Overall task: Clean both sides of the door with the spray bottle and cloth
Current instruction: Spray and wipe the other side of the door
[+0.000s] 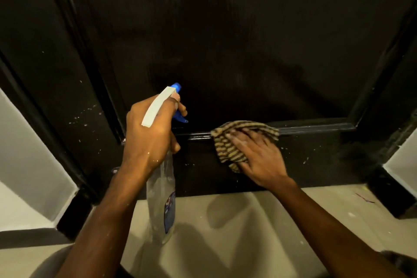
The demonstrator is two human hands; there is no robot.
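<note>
A black door [225,40] fills the view, with a raised moulding strip low on its panel. My left hand [150,133] grips the neck of a clear spray bottle [161,198] with a white and blue trigger head, its nozzle pointing at the door and a finger on the trigger. My right hand [257,158] presses a brown and cream striped cloth [228,144] flat against the door's lower rail, just under the moulding, with fingers spread. Part of the cloth is hidden beneath that hand.
The black door frame [56,97] stands at the left and right sides, with white wall [29,165] beyond it on both sides. A pale tiled floor [225,221] with small paint specks lies below the door.
</note>
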